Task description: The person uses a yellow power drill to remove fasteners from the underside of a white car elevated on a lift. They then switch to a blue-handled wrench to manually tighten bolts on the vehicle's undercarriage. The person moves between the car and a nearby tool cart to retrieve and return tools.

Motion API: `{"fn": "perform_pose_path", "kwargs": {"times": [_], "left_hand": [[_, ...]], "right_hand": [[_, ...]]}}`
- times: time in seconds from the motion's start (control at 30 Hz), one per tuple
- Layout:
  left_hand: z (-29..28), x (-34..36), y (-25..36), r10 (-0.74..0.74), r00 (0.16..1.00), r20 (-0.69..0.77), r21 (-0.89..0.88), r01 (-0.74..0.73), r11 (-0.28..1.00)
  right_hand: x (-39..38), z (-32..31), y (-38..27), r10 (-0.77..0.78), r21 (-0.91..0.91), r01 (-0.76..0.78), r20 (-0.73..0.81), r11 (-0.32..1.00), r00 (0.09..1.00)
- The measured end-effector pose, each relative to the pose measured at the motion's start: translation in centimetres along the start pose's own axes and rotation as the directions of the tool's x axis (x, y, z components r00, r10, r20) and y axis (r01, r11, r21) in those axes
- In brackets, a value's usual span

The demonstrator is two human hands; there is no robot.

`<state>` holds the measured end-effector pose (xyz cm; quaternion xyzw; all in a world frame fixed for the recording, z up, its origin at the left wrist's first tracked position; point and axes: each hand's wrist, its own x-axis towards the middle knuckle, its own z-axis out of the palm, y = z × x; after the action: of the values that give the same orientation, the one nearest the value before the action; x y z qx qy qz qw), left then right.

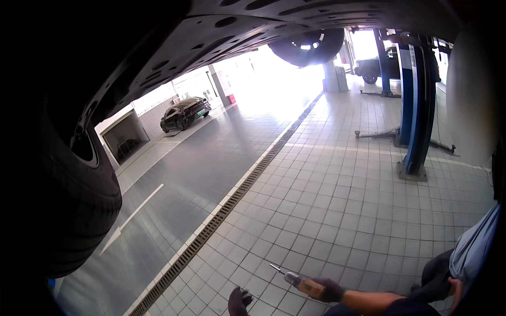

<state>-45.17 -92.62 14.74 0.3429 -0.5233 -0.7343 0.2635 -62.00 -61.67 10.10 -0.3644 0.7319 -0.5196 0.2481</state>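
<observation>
Fingers of the person's right hand (331,289), in a dark glove, were wrapped round the grip of an orange-and-grey power driver (311,287), on the right-hand side of the floor drain (209,227) and near its closer end. Driver and hand were in direct contact: the body stuck out ahead of the knuckles, and its slim metal bit (275,267) pointed forward and toward the drain, touching nothing; whether a finger pressed the trigger could not be told. Between driver and drain, apart from the tool, hung the gloved left hand (240,301), fingers loosely bent; nothing showed in it, though its palm was hidden. The step in hand looked like holding the driver clear between uses, and a next move with it would have called for a steady grip and a bit lined up squarely before any contact. Farther right of the drain, another person (477,245) in a blue-grey top was partly in view, and beyond stood a blue lift post (416,116). Left of the drain hung a large tyre (79,221), with a black car (184,113) parked farther off. Over the drain's far stretch spread a raised vehicle's dark underside (242,26), a second wheel (308,57) below it.
</observation>
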Motion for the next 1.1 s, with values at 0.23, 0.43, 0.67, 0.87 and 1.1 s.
{"fn": "perform_pose_path", "kwargs": {"times": [0.23, 0.43, 0.67, 0.87, 1.1], "left_hand": [[16.6, 4.9, 12.4, 0.299, 0.779, 0.552, 0.097, -0.416, 0.904], [26.1, 5.5, 23.0, 0.444, 0.743, 0.5, 0.001, -0.514, 0.858], [39.6, 5.8, 36.6, 0.573, 0.566, 0.593, -0.145, -0.625, 0.767], [46.3, 7.1, 47.9, 0.783, 0.245, 0.571, -0.014, -0.952, 0.307], [47.5, 7.3, 54.8, 0.885, 0.192, 0.425, -0.031, -0.974, 0.226]], "right_hand": [[6.6, -3.5, -8.9, -0.33, 0.151, 0.337, -0.072, 0.929, 0.941], [12.9, -10.2, -15.0, -0.723, -0.241, 0.692, -0.373, 0.68, 0.581], [23.5, -24.0, -26.4, -0.875, -0.417, 0.783, -0.359, 0.462, 0.325], [33.2, -31.5, -34.6, -0.925, -0.57, 0.78, -0.38, 0.258, 0.029], [38.6, -34.5, -42.5, -0.946, -0.695, 0.711, -0.291, 0.11, -0.139]]}}
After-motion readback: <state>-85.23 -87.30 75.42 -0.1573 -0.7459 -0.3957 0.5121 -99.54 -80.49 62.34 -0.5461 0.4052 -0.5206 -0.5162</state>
